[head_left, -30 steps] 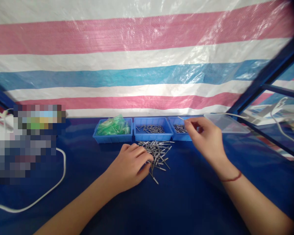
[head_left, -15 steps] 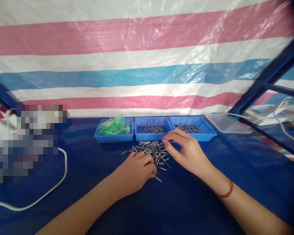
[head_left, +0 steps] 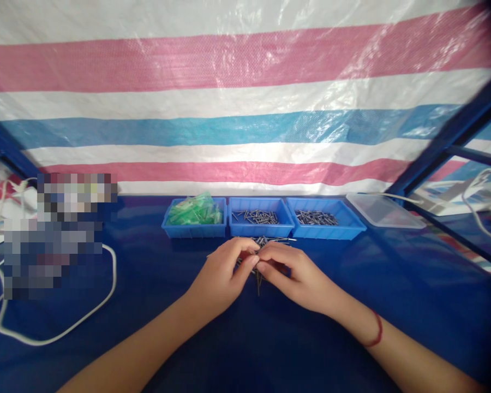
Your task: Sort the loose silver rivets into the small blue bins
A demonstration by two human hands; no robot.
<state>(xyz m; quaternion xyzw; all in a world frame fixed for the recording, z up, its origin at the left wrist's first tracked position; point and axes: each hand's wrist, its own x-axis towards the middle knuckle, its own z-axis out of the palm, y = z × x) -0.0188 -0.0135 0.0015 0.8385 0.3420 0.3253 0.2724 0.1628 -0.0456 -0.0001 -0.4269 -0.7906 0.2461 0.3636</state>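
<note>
My left hand [head_left: 225, 271] and my right hand [head_left: 297, 274] meet over a pile of thin metal rods [head_left: 264, 240] on the blue table. Both pinch with thumb and fingers, and their tips almost touch. Whatever lies between the fingertips is too small and covered to make out. Most of the pile is hidden by the hands; a few rods show behind and below them. Just beyond stand a blue bin [head_left: 262, 228] and a second blue bin [head_left: 331, 230] to its right, both with similar rods inside. A third blue bin [head_left: 196, 232] on the left holds green plastic packets [head_left: 196, 210].
A clear plastic lid [head_left: 384, 210] lies right of the bins. At left, a white cable [head_left: 113, 273] loops on the table [head_left: 270, 349] beside a blurred-out patch. Striped sheeting [head_left: 229, 131] hangs behind, with blue frame posts [head_left: 437, 136] at the sides.
My left hand has lifted from the table with its fingers turned inward. My right hand has come down and left from near the middle bin, so the fingertips now meet.
</note>
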